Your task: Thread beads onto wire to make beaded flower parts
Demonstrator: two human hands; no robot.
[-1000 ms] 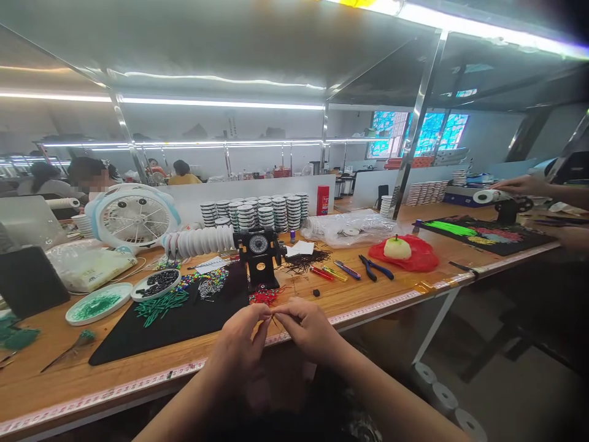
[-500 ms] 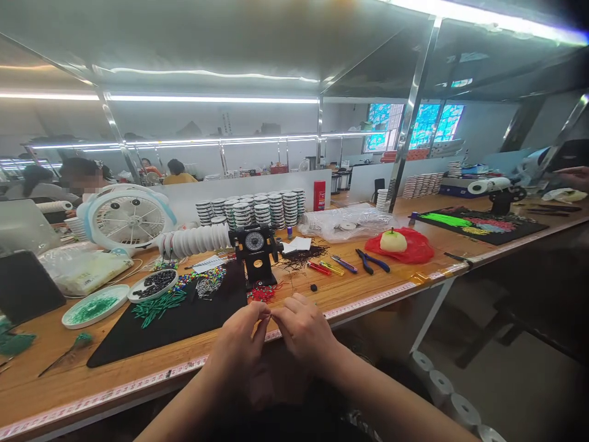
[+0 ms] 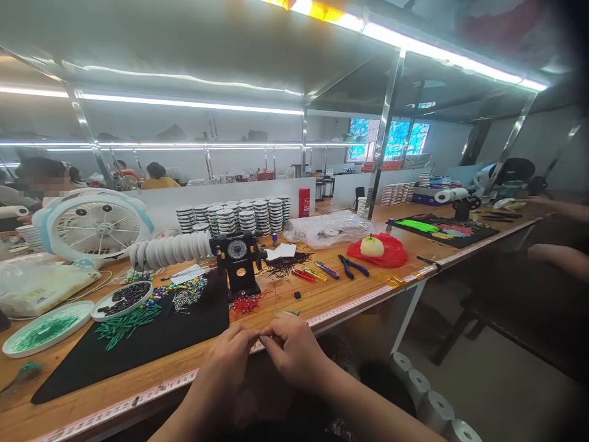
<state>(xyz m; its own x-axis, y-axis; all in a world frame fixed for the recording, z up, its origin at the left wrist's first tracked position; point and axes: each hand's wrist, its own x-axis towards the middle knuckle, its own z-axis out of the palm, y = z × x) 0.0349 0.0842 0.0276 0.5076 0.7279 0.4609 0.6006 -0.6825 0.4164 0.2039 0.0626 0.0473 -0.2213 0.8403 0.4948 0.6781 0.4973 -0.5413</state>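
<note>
Head view: the left hand (image 3: 224, 362) and right hand (image 3: 292, 351) are together, fingertips meeting on something too small to tell, just over the tape measure (image 3: 350, 304) along the table's (image 3: 317, 301) front edge, beside the black mat (image 3: 138, 362).

Near left, a flat black work mat (image 3: 161, 347) beside a round white dish (image 3: 78, 313) of green beads (image 3: 43, 329). Far right, a black rectangular board (image 3: 442, 232) patterned neon green, pink and blue (the brightest colours shown). Centre, a crumpled red plastic bag (image 3: 391, 253).
</note>
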